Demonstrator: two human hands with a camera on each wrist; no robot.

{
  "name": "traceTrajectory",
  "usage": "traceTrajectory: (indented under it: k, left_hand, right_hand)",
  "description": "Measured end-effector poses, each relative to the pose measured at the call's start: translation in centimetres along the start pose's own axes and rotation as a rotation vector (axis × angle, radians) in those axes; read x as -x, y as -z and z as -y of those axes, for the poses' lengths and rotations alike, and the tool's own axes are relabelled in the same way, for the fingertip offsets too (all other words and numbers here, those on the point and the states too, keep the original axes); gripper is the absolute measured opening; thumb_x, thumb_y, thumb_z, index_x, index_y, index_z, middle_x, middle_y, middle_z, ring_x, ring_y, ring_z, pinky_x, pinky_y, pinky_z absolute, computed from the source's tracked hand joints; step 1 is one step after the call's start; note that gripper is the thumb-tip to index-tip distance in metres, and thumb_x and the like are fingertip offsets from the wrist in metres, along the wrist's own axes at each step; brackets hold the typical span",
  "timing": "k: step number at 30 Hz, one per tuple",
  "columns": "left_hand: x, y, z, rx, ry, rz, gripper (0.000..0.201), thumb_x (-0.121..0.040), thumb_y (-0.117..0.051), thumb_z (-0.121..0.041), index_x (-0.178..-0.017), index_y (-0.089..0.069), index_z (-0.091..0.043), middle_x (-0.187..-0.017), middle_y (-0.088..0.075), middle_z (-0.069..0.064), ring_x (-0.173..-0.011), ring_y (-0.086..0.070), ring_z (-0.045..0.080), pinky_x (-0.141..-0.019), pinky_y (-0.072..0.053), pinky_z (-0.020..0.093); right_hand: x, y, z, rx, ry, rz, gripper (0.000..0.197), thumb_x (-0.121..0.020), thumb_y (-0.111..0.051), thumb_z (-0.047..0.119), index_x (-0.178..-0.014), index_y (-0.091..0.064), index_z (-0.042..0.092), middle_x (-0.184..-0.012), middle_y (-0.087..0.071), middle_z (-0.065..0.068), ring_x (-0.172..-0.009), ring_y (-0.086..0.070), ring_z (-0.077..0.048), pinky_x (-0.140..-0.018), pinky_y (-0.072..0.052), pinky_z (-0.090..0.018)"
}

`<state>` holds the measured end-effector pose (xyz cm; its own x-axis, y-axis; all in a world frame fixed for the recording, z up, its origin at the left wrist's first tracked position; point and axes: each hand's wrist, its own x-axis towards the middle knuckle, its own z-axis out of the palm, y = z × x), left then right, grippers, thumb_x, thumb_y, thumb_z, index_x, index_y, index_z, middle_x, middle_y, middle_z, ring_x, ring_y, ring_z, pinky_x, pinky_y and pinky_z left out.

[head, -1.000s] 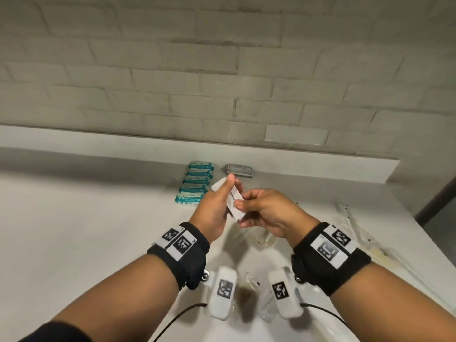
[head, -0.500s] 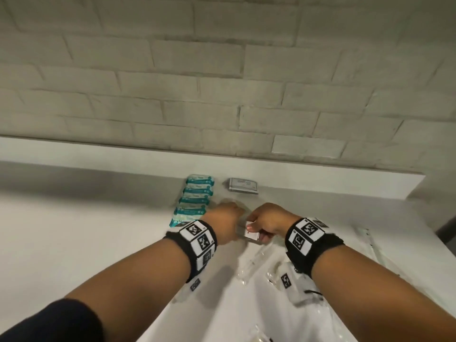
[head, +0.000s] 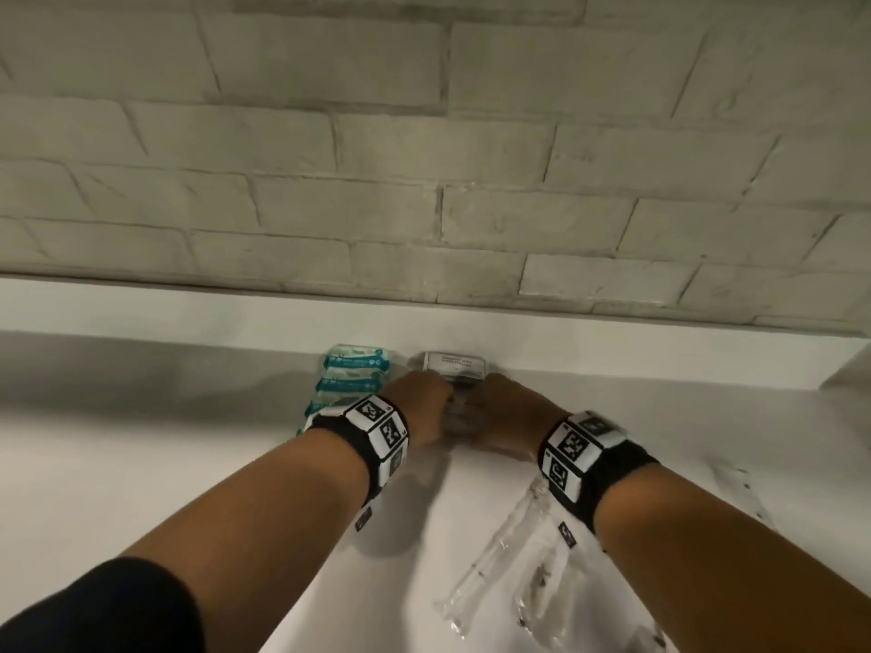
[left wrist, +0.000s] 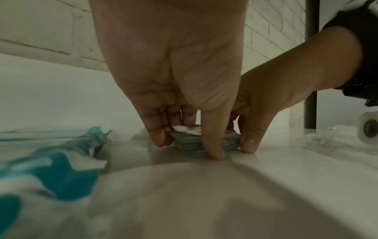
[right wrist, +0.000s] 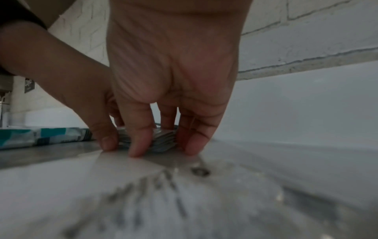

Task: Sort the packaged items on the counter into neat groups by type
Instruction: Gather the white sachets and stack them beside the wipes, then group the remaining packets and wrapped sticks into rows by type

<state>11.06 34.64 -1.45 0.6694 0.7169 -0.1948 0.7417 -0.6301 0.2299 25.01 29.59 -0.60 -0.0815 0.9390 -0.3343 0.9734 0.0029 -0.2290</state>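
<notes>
A small stack of grey sachets (head: 462,410) (left wrist: 190,142) (right wrist: 163,139) sits on the white counter (head: 165,464) near the back ledge. My left hand (head: 424,407) (left wrist: 186,148) pinches its left side, thumb in front and fingers behind. My right hand (head: 504,412) (right wrist: 163,150) pinches its right side the same way. Both sets of fingertips touch the counter. Just behind the stack another grey packet (head: 455,362) lies flat against the ledge. A row of teal packets (head: 353,372) (left wrist: 61,169) (right wrist: 51,135) lies to the left.
Clear plastic-wrapped items (head: 495,558) lie on the counter under my right forearm. A flat white sachet with blurred print (right wrist: 143,186) lies in front of my right hand. A raised ledge (head: 188,313) and a brick wall close off the back.
Both hands have moved forward and down from holding a white sachet in the air. They now pinch the grey stack on the counter by the ledge.
</notes>
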Motion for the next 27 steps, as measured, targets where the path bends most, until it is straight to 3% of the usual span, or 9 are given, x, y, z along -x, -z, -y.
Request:
traceTrajectory:
  k: [4, 7, 10, 14, 18, 20, 23, 25, 27]
  left_hand:
    - [-0.3, 0.3, 0.2, -0.015, -0.007, 0.015, 0.029, -0.076, -0.073, -0.025, -0.102, -0.068, -0.011, -0.102, -0.069, 0.009, -0.093, -0.068, 0.027, -0.08, -0.054, 0.03]
    - [-0.3, 0.5, 0.1, -0.011, -0.005, 0.043, 0.027, -0.076, -0.073, -0.022, -0.098, -0.068, -0.007, -0.099, -0.069, 0.012, -0.091, -0.068, 0.028, -0.07, -0.047, 0.025]
    - [-0.2, 0.6, 0.0, -0.017, -0.005, 0.063, 0.03, -0.075, -0.073, -0.023, -0.1, -0.067, -0.006, -0.1, -0.068, 0.012, -0.091, -0.067, 0.029, -0.069, -0.046, 0.025]
    - [-0.1, 0.4, 0.2, 0.002, -0.005, 0.054, 0.037, -0.073, -0.076, -0.026, -0.103, -0.067, -0.007, -0.1, -0.068, 0.01, -0.089, -0.067, 0.027, -0.075, -0.054, 0.029]
    - [0.8, 0.0, 0.5, 0.044, 0.016, -0.014, 0.064, -0.063, -0.078, -0.045, -0.117, -0.058, -0.016, -0.115, -0.056, 0.003, -0.098, -0.06, 0.022, -0.084, -0.053, 0.035]
    - [1.5, 0.1, 0.4, 0.079, 0.049, -0.09, 0.067, -0.069, -0.071, -0.051, -0.124, -0.053, -0.016, -0.121, -0.05, 0.004, -0.106, -0.056, 0.024, -0.09, -0.05, 0.038]
    - [3.1, 0.5, -0.4, 0.134, 0.097, -0.179, 0.05, -0.082, -0.062, -0.045, -0.122, -0.051, -0.018, -0.124, -0.049, 0.005, -0.11, -0.053, 0.025, -0.091, -0.047, 0.037]
    - [4.1, 0.6, -1.6, 0.095, 0.075, -0.176, 0.035, -0.086, -0.059, -0.038, -0.112, -0.055, -0.016, -0.118, -0.052, 0.007, -0.103, -0.056, 0.026, -0.084, -0.047, 0.033]
    - [5.3, 0.4, -3.4, 0.027, -0.007, -0.156, 0.023, -0.087, -0.057, -0.033, -0.099, -0.06, -0.013, -0.108, -0.058, 0.009, -0.093, -0.059, 0.027, -0.075, -0.045, 0.029]
  right_hand:
    - [-0.6, -0.2, -0.1, 0.103, 0.071, 0.012, 0.026, -0.082, -0.062, 0.03, -0.099, -0.069, 0.012, -0.095, -0.071, -0.008, -0.091, -0.066, -0.026, -0.082, -0.053, -0.037]
    - [-0.9, -0.1, -0.2, 0.095, 0.07, 0.032, 0.029, -0.082, -0.059, 0.035, -0.094, -0.068, 0.01, -0.094, -0.07, -0.009, -0.091, -0.066, -0.026, -0.084, -0.053, -0.038]
    - [-0.6, 0.3, 0.0, 0.097, 0.041, 0.038, 0.029, -0.08, -0.066, 0.029, -0.098, -0.069, 0.007, -0.098, -0.069, -0.012, -0.093, -0.064, -0.027, -0.082, -0.053, -0.036]
    - [-0.6, 0.0, -0.4, 0.065, 0.037, 0.007, 0.037, -0.08, -0.069, 0.027, -0.111, -0.065, 0.007, -0.11, -0.065, -0.011, -0.103, -0.061, -0.028, -0.085, -0.047, -0.031]
    - [0.2, 0.4, -1.3, -0.025, -0.034, -0.022, 0.07, -0.069, -0.081, 0.027, -0.13, -0.049, 0.015, -0.126, -0.057, -0.007, -0.111, -0.056, -0.025, -0.088, -0.045, -0.028]
    - [1.4, 1.0, -2.2, -0.068, -0.055, -0.031, 0.065, -0.074, -0.078, 0.026, -0.131, -0.047, 0.017, -0.127, -0.054, -0.006, -0.114, -0.054, -0.024, -0.086, -0.041, -0.026]
    - [4.6, 1.9, -3.6, -0.083, -0.067, -0.08, 0.038, -0.08, -0.07, 0.027, -0.116, -0.058, 0.024, -0.119, -0.052, -0.003, -0.105, -0.056, -0.02, -0.083, -0.043, -0.025]
    - [6.9, 1.9, -4.1, -0.039, -0.029, 0.009, 0.026, -0.079, -0.068, 0.024, -0.105, -0.064, 0.027, -0.109, -0.05, 0.001, -0.099, -0.057, -0.018, -0.08, -0.048, -0.028]
    - [9.5, 0.6, -4.3, 0.0, 0.018, 0.141, 0.029, -0.075, -0.072, 0.022, -0.103, -0.067, 0.028, -0.106, -0.049, 0.006, -0.099, -0.055, -0.016, -0.083, -0.049, -0.028]
